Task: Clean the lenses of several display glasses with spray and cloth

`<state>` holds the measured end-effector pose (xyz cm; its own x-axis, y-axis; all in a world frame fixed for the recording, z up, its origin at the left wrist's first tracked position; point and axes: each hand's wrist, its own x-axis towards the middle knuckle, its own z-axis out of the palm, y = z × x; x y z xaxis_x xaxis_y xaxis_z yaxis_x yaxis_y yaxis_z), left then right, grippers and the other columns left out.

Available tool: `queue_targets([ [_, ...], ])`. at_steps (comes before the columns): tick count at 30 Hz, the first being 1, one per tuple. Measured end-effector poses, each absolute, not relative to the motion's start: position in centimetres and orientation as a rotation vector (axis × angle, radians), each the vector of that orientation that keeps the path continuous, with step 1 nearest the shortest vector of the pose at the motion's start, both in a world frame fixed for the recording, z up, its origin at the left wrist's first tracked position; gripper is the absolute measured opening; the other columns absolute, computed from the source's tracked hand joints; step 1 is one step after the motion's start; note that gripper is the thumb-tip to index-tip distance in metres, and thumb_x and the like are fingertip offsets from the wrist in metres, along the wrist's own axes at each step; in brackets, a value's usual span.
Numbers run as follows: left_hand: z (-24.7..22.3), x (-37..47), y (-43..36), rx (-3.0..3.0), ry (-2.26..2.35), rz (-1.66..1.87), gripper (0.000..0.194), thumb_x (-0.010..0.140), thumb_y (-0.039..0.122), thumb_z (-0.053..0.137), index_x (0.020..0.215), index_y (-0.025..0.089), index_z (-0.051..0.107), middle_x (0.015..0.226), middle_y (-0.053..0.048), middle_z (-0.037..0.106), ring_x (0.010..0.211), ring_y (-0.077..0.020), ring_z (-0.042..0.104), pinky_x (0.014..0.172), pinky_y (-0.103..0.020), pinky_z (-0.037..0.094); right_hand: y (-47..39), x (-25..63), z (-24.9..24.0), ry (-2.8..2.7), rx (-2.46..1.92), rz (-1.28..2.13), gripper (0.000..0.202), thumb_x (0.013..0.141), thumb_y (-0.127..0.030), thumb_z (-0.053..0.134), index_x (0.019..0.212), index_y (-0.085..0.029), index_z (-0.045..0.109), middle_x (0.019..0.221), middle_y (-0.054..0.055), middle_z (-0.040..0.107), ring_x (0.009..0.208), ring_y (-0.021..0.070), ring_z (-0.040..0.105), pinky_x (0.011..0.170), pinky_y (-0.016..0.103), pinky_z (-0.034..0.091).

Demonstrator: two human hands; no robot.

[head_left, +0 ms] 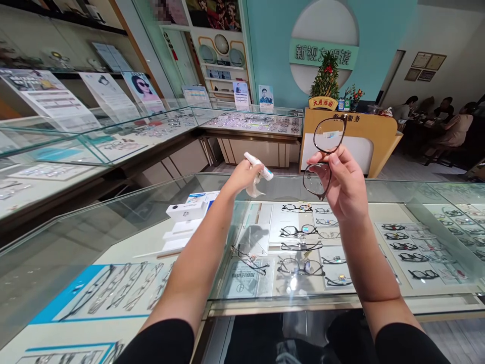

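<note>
Eyeglasses (326, 146) with a thin dark frame, raised above a glass-topped display desk (273, 304) and tipped on end, one lens over the other. Fingers (339, 165) of the right hand (350, 189) pinching the frame near the bridge. In the left hand (244, 175), well apart from the frame, a small white bottle (261, 167), fingers curled around it, with a pale cloth (254, 189) hanging beneath. Under the glass, rows of spectacles (299, 230); farther left, white boxes (186, 210).
</note>
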<state>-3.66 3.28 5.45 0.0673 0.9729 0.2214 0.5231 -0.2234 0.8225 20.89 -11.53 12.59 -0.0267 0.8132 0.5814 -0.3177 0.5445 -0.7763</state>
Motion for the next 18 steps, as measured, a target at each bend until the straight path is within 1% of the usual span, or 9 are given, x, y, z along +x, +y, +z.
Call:
queue_targets([
  [3,6.8,-3.2,2.5,1.545,1.246,1.299,0.029,0.087,0.048,0.044,0.091,0.021,0.054,0.087,-0.008,0.071,0.084,-0.0234,0.072,0.074,-0.035,0.062,-11.5,21.0,12.6,-1.307,-0.487,0.959,0.036,0.09,-0.053,0.082,0.087,-0.027,0.057,0.1,0.0,0.078,0.099,0.0158,0.073,0.092,0.033,0.059],
  [5,7.8,-3.1,1.4,1.216,0.922,1.384,0.029,0.087,0.048,0.049,0.09,0.02,0.057,0.093,-0.01,0.074,0.094,-0.0264,0.077,0.08,-0.039,0.066,-11.4,21.0,12.5,-1.309,-0.499,0.956,0.036,0.09,-0.053,0.081,0.087,-0.027,0.056,0.1,0.0,0.078,0.1,0.016,0.073,0.093,0.033,0.059],
  [7,8.9,-2.9,0.1,0.989,0.669,1.424,0.023,0.088,0.043,0.056,0.087,0.021,0.056,0.096,-0.007,0.075,0.105,-0.0274,0.078,0.09,-0.045,0.068,-11.2,21.0,12.5,-1.305,-0.509,0.954,0.038,0.09,-0.054,0.081,0.086,-0.027,0.055,0.099,0.0,0.078,0.101,0.0161,0.073,0.093,0.033,0.059],
  [8,9.5,-2.8,-0.7,0.94,0.594,1.439,0.019,0.089,0.04,0.059,0.087,0.021,0.055,0.094,-0.004,0.075,0.108,-0.0263,0.078,0.096,-0.047,0.067,-11.1,21.0,12.5,-1.303,-0.508,0.958,0.038,0.09,-0.055,0.081,0.086,-0.027,0.055,0.099,0.0,0.078,0.101,0.0159,0.073,0.093,0.033,0.059],
  [9,9.9,-2.6,-1.4,0.916,0.544,1.445,0.016,0.091,0.036,0.061,0.088,0.022,0.055,0.092,-0.002,0.073,0.109,-0.0246,0.078,0.101,-0.05,0.066,-11.1,21.0,12.4,-1.302,-0.506,0.961,0.038,0.089,-0.054,0.082,0.086,-0.027,0.055,0.098,0.0,0.078,0.1,0.0157,0.073,0.093,0.032,0.059],
  [11,10.7,-2.2,-2.8,0.906,0.477,1.444,0.01,0.095,0.032,0.062,0.095,0.023,0.058,0.091,0.002,0.071,0.105,-0.021,0.078,0.104,-0.053,0.064,-11.0,21.0,12.4,-1.299,-0.508,0.963,0.039,0.089,-0.055,0.083,0.086,-0.027,0.056,0.098,0.0,0.078,0.1,0.0157,0.073,0.092,0.032,0.059],
  [13,11.2,-1.7,-4.1,0.905,0.414,1.422,0.008,0.099,0.031,0.062,0.104,0.025,0.06,0.093,0.002,0.07,0.098,-0.0186,0.078,0.102,-0.051,0.065,-10.9,20.9,12.3,-1.301,-0.528,0.958,0.04,0.088,-0.056,0.083,0.086,-0.027,0.056,0.099,0.0,0.079,0.1,0.0165,0.073,0.092,0.033,0.06],
  [15,11.4,-1.1,-5.1,0.898,0.344,1.372,0.009,0.103,0.032,0.062,0.109,0.026,0.061,0.094,0.001,0.069,0.089,-0.0166,0.077,0.095,-0.045,0.067,-10.8,20.9,12.2,-1.303,-0.546,0.953,0.041,0.088,-0.058,0.083,0.086,-0.027,0.056,0.1,0.001,0.079,0.101,0.0169,0.073,0.092,0.034,0.06],
  [18,11.4,-0.4,-6.2,0.904,0.272,1.237,0.011,0.105,0.035,0.065,0.103,0.025,0.06,0.093,0.0,0.067,0.078,-0.0137,0.072,0.08,-0.034,0.068,-10.7,20.8,12.1,-1.312,-0.54,0.958,0.041,0.088,-0.058,0.082,0.087,-0.027,0.056,0.1,0.001,0.078,0.1,0.016,0.073,0.092,0.033,0.06],
])
